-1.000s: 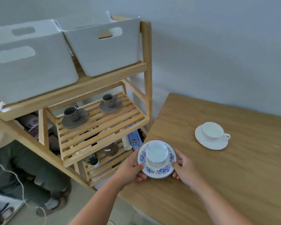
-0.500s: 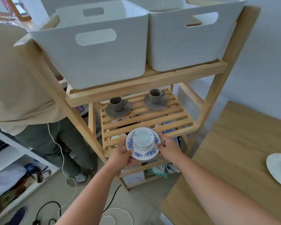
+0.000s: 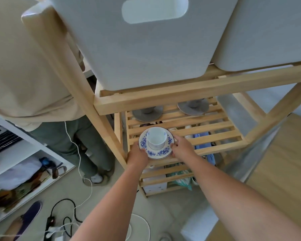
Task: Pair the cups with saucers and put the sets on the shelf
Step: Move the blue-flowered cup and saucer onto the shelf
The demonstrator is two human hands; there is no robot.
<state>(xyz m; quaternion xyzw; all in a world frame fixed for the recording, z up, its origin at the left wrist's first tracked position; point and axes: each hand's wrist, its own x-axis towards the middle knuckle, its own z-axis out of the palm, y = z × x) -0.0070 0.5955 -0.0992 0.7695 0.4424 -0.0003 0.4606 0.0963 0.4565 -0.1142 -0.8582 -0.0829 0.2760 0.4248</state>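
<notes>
A white cup (image 3: 156, 140) stands upright on a blue-flowered saucer (image 3: 159, 151). My left hand (image 3: 137, 155) grips the saucer's left rim and my right hand (image 3: 182, 146) grips its right rim. The set is over the front left of the slatted middle shelf (image 3: 215, 134) of a wooden rack; I cannot tell whether it touches the slats. At the back of that shelf sit two grey saucers (image 3: 147, 114) (image 3: 193, 106) with grey cups, whose tops the upper rail hides.
Two white bins (image 3: 146, 49) (image 3: 268, 32) fill the top shelf just above. A person in a beige top (image 3: 24, 66) stands at the rack's left. The wooden table (image 3: 285, 162) is at right. Cables and a power strip (image 3: 50, 225) lie on the floor.
I have carried the cup and saucer from the table to the rack and lowered them onto the front of the middle shelf. My view has moved closer and further down.
</notes>
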